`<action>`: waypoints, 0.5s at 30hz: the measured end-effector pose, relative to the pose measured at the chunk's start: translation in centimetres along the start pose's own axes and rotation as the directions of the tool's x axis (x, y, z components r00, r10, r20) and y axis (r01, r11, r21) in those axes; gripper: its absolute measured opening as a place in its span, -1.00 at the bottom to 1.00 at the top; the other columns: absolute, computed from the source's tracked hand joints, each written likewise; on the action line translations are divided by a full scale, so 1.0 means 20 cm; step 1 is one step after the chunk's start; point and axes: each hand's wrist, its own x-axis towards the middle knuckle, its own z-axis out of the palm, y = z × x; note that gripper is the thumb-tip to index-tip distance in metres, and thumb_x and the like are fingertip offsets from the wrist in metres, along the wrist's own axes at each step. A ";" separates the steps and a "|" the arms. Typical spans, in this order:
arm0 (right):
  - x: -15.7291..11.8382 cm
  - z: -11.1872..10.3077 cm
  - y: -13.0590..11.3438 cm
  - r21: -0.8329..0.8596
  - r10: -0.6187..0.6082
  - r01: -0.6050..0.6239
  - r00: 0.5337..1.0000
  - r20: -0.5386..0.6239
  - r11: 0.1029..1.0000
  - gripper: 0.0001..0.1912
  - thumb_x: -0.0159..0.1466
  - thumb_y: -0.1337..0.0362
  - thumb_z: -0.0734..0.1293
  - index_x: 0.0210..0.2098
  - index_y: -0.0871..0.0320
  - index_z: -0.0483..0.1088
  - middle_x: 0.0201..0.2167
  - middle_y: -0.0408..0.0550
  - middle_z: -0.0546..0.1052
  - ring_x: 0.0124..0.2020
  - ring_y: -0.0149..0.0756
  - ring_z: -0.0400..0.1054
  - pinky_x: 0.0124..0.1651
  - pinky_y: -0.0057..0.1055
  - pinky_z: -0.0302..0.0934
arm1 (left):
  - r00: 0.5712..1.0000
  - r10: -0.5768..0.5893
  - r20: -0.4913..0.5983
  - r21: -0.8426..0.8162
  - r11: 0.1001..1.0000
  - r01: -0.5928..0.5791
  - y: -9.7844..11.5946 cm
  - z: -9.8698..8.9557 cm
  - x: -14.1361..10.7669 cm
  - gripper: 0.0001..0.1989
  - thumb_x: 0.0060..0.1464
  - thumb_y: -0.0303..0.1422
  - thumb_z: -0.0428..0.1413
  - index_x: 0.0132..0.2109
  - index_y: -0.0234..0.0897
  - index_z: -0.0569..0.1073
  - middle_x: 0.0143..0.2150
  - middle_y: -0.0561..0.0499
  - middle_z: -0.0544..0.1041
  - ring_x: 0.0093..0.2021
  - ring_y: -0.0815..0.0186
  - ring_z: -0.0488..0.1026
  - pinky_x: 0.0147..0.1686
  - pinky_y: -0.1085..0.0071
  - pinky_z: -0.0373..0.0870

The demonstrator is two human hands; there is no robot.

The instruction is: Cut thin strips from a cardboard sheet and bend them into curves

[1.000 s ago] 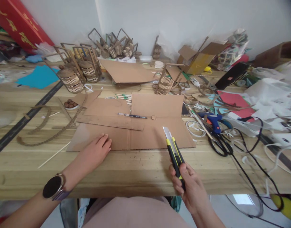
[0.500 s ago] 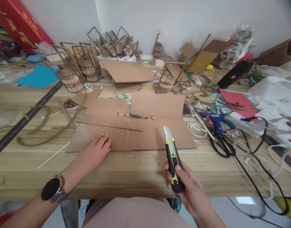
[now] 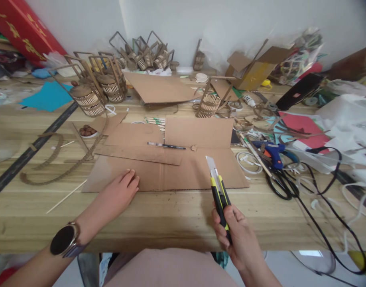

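My left hand (image 3: pixel 124 189) lies flat on the near left part of an unfolded cardboard sheet (image 3: pixel 201 171), fingers stretched out. My right hand (image 3: pixel 238 229) is wrapped round a black and yellow utility knife (image 3: pixel 221 199), held above the table's front edge to the right. Its blade is out and points away from me, over the sheet's near edge. A narrow cardboard strip (image 3: pixel 138 154) rests on the sheet, beyond my left fingers. Farther back on the cardboard lie a pen (image 3: pixel 166 146) and a small round brown piece (image 3: pixel 194 148).
A blue glue gun (image 3: pixel 272 153) and black-handled scissors (image 3: pixel 281 185) lie among cords at the right. Small slatted baskets (image 3: pixel 89 101) with tall handles stand at the back left, and another basket (image 3: pixel 208 105) behind the sheet. A thin stick (image 3: pixel 66 196) lies at the left.
The utility knife has turned in my right hand and shifted slightly to the right, with my thumb placed differently. My left hand stays in the same place on the cardboard.
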 end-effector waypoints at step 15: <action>-0.02 -0.30 -0.25 -0.104 -0.208 0.196 0.971 -0.120 0.975 -0.52 0.05 -0.11 0.49 -0.18 0.02 0.39 -0.42 -0.16 0.54 -0.62 -0.50 0.24 -0.61 -0.55 0.13 | 0.996 -0.089 -0.001 -0.169 0.982 0.087 -0.06 -0.08 0.04 -0.61 0.36 -0.39 -0.18 -0.16 -0.36 0.55 -0.13 -0.26 0.55 -0.16 0.05 0.52 -0.15 0.14 0.44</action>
